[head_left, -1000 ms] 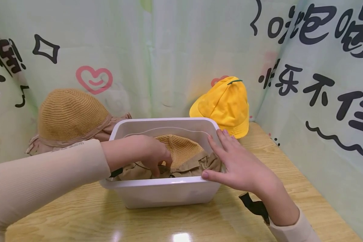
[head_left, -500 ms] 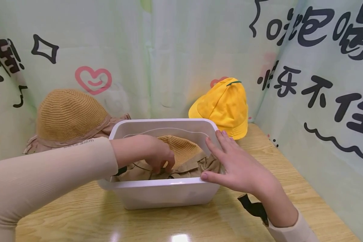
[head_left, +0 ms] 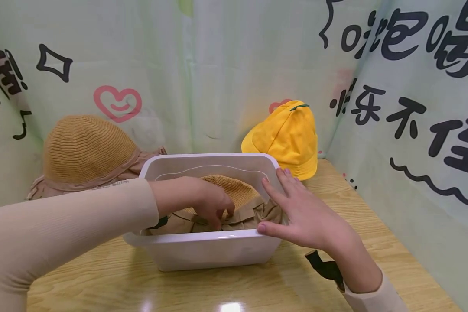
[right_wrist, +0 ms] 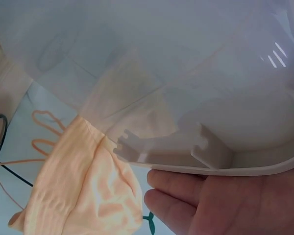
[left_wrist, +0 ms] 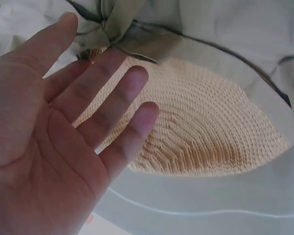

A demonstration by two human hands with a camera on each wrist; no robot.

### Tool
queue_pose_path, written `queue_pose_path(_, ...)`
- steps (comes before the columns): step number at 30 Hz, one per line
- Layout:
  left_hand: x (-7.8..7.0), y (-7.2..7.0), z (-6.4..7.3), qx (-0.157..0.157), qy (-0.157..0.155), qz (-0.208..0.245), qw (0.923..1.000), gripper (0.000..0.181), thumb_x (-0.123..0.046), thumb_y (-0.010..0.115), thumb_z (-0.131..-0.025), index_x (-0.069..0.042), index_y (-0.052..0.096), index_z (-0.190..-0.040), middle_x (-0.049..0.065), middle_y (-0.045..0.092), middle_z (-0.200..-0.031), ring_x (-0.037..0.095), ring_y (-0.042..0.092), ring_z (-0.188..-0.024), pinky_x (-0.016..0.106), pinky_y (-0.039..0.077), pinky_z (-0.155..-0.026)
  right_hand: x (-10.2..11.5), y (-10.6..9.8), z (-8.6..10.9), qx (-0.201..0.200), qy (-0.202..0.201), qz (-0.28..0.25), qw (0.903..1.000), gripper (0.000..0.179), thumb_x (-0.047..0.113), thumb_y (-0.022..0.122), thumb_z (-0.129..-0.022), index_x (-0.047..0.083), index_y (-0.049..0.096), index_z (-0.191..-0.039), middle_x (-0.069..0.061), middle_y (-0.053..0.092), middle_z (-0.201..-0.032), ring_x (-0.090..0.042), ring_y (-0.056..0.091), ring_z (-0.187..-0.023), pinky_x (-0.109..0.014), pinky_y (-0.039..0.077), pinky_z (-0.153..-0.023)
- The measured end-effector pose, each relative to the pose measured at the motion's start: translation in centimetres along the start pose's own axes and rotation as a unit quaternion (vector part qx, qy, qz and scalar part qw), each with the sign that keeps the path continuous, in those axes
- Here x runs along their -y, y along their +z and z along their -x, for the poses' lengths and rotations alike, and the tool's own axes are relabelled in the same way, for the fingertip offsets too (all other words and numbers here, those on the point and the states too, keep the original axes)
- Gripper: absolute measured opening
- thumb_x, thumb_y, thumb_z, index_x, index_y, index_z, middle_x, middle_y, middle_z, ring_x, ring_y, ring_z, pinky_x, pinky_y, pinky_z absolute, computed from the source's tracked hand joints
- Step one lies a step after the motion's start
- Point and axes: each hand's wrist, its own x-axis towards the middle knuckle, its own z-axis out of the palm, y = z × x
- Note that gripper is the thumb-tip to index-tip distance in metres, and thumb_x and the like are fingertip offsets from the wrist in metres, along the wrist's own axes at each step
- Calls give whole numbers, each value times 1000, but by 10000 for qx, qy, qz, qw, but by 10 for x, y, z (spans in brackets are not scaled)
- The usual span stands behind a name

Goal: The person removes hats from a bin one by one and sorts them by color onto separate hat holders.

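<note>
Left hand (head_left: 207, 200): loosely spread over straw hat (head_left: 238, 190) inside white tub (head_left: 212, 253)
Right hand (head_left: 308, 215): spread against tub's right edge

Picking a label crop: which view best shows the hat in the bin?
Left wrist: hat close up, weave clear, left hand over part. Head: smaller, partly hidden by that hand and the bin. Right wrist: hat not visible.

Ribbed tan hat (head_left: 87, 149) at left, yellow cap (head_left: 284, 138) behind, wood-grain table (head_left: 121, 277), printed curtain (head_left: 218, 78)
</note>
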Motion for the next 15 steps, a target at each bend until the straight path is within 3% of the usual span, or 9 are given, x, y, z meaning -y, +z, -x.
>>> queue_pose_path(3,-2,1,-5,-82,14,-237,9997,40,-31,71,-93,-9,64,-125,1,72,-103,13,64,-93,32,53,-86,0,0,0,-7,-12,11,10000,97,77,51,-86,25,18,-160,-16,4,-167,-38,2,-153,-58,17,-120)
queue_pose_path(6,-3,1,-10,-146,-116,-508,9985,28,-37,71,-93,-12,70,-104,-4,67,-88,11,59,-79,29,50,-73,0,0,0,-7,-30,21,10000,96,77,51,-86,25,18,-160,-17,4,-167,-38,2,-153,-58,17,-120)
queue_pose_path(9,-4,1,-15,-190,-301,-732,9967,29,-43,70,-92,-16,66,-86,-6,57,-75,13,50,-69,29,42,-63,-1,1,0,-3,-22,26,10000,97,78,51,-86,25,18,-160,-17,4,-167,-38,2,-153,-58,17,-120)
queue_pose_path(15,-7,6,-22,-528,-485,-1040,9920,29,-45,71,-90,-21,59,-81,-7,53,-74,14,50,-70,33,45,-64,-1,0,0,-6,-63,70,10000,97,77,51,-86,23,19,-160,-17,3,-167,-37,0,-154,-58,16,-120)
